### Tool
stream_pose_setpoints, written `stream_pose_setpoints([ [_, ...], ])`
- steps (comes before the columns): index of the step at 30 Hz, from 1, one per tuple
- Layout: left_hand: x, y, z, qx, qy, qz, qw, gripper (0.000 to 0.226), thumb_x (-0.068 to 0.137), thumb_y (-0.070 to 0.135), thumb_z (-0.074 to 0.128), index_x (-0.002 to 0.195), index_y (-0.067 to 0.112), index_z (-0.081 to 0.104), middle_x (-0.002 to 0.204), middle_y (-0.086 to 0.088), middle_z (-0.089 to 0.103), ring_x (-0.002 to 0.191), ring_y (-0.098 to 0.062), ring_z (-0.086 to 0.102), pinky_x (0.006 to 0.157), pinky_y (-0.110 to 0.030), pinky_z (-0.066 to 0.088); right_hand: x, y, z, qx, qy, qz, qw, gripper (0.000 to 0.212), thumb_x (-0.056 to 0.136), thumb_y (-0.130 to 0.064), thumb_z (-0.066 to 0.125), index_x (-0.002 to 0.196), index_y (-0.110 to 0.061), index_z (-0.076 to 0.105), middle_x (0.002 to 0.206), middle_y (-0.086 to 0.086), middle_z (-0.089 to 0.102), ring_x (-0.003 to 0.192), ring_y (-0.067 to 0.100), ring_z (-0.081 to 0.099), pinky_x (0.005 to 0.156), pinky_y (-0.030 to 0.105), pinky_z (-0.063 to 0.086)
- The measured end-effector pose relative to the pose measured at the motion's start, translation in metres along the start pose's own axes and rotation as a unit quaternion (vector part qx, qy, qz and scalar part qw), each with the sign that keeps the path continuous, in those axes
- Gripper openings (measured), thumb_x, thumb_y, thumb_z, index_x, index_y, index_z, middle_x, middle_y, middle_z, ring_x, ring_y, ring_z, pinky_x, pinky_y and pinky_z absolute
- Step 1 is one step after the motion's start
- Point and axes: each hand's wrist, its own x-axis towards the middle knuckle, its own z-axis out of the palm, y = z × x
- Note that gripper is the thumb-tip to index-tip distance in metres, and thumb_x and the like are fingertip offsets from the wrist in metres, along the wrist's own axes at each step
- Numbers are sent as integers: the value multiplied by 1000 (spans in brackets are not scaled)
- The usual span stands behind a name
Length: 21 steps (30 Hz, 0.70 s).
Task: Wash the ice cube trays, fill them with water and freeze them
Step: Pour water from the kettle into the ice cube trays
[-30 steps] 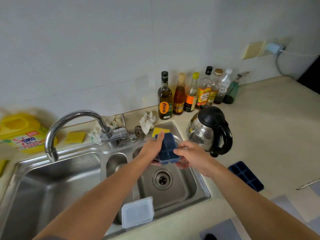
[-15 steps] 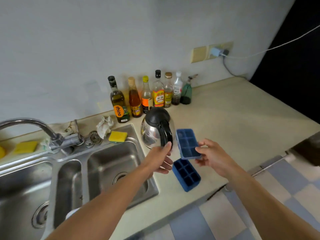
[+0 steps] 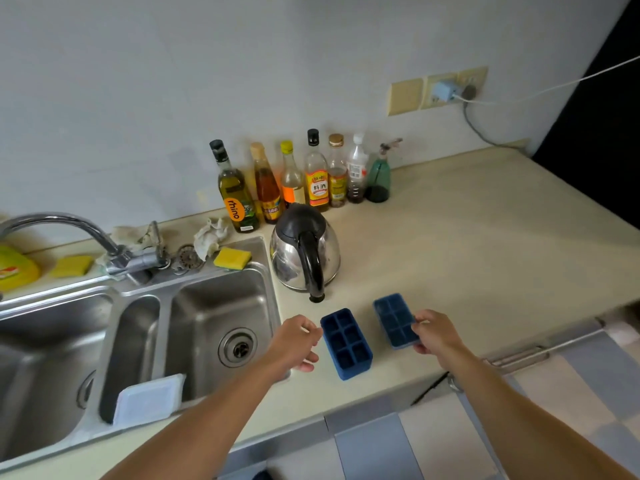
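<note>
Two dark blue ice cube trays lie on the beige counter right of the sink. The left tray [image 3: 347, 342] rests flat near the counter's front edge, cells up. My left hand [image 3: 294, 342] hovers just left of it with loosely curled fingers, holding nothing. The right tray [image 3: 394, 320] sits beside it, and my right hand [image 3: 437, 332] pinches its right edge, thumb on top. I cannot tell whether that tray touches the counter fully.
A steel kettle [image 3: 304, 252] stands just behind the trays. Several bottles [image 3: 317, 176] line the wall. The double sink [image 3: 221, 317] is at left, with a tap [image 3: 65, 230], a yellow sponge [image 3: 232, 258] and a white lid [image 3: 149, 400] on its rim.
The tray was carried from over the sink to the counter and brought down beside the other tray. My left hand let go and now hangs beside the left tray.
</note>
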Motion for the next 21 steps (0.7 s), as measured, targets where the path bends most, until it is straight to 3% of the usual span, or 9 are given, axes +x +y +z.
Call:
stream_pose_setpoints([
  [3,7,-4,5,-19,5,-12,1000,28,99,29,62,124,19,54,106,-8,64,84,-22,73,66,-35,64,11,8,3,-21,8,3,1000,19,97,3,50,90,-6,65,95,24,69,70,30,60,58,35,49],
  [5,13,-8,9,-35,2,-16,999,38,98,25,63,134,22,48,106,-6,63,85,-22,72,64,-35,64,13,15,4,-45,8,5,999,19,98,1,51,103,-4,68,104,25,70,75,31,64,63,36,50],
  [8,24,-12,13,-49,-10,-13,999,50,97,21,64,143,23,43,107,-6,65,89,-24,72,68,-40,65,10,20,-1,-168,45,-53,983,31,99,-8,58,129,-2,61,123,22,66,107,36,65,81,30,45],
  [10,30,-13,15,-45,-13,-7,999,54,97,20,66,145,25,43,109,-6,65,92,-25,71,69,-41,65,0,15,1,-226,95,-137,960,30,100,-10,57,128,-2,61,119,21,63,108,37,61,84,35,46],
  [12,35,-12,16,-31,-12,9,999,54,96,22,67,145,27,44,115,-5,61,93,-25,71,68,-39,65,-15,4,8,-238,116,-225,938,16,101,-13,57,115,-6,62,99,10,63,93,30,59,75,36,46],
  [15,43,-7,17,12,-5,47,999,46,97,19,65,140,26,50,118,-5,58,89,-24,71,62,-31,62,-42,-15,24,-214,5,-243,946,10,102,-24,60,99,-16,58,76,-6,59,71,15,57,61,26,38],
  [18,50,-4,18,44,5,70,997,25,96,14,62,120,19,63,101,-2,65,81,-20,71,60,-32,63,-64,-23,46,-203,-126,-177,955,21,100,-36,62,94,-17,55,82,-4,64,67,10,59,60,23,43],
  [21,55,-4,18,72,11,88,993,14,96,10,60,105,19,66,96,-2,67,77,-20,71,59,-32,63,-73,-23,56,-210,-129,-129,961,24,99,-37,63,95,-15,54,88,5,68,62,13,60,53,23,46],
])
